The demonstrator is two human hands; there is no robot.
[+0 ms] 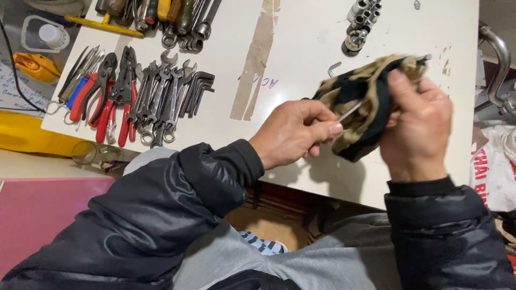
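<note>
Two hands work above the white table: left hand pinches a thin hex key, right hand grips a camouflage rag around it; wiping looks midway, rows of wrenches lying sorted.

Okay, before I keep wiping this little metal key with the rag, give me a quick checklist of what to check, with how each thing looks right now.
1. Left hand pinches the thin metal key firmly: ok, fingers closed on its near end.
2. Right hand holds the camouflage rag around the key: ok, rag bunched over the far part.
3. Key's far end free of the rag: ok, a metal tip shows past the rag's top.
4. Key clean: cannot tell, mostly covered.
5. Loose hex key on the white table out of the way: ok, lying apart.
6. Sockets away from the hands: ok.
</note>
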